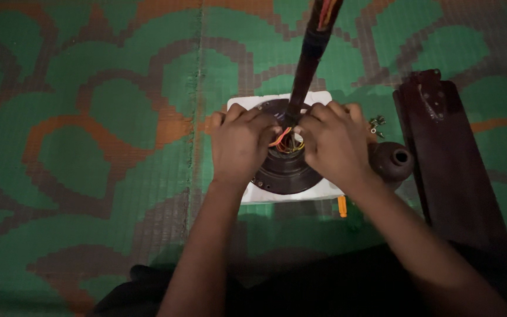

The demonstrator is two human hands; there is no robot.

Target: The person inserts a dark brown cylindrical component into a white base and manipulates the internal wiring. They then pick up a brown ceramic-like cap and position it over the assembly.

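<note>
- The dark round motor housing (286, 170) is being steadied on a white foam block (318, 191), directly ahead of the person.
- The left hand (243, 144) and right hand (333, 141) are being pressed together over its hub, fingers curled onto the coloured wires (286, 141); both are equally near.
- The down rod (312, 53) is rising from the hub, its long axis running away from the person.
- Small screws (377, 126), a dark cup-shaped cover (393, 161) and a fan blade (447, 170) are lying loose to the right on the green mat (89, 147); nothing can be seen inside the cover.

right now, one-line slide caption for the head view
Both hands, left hand and right hand, work coloured wires at a round dark-brown fan motor on a white block, green patterned mat beneath.
</note>
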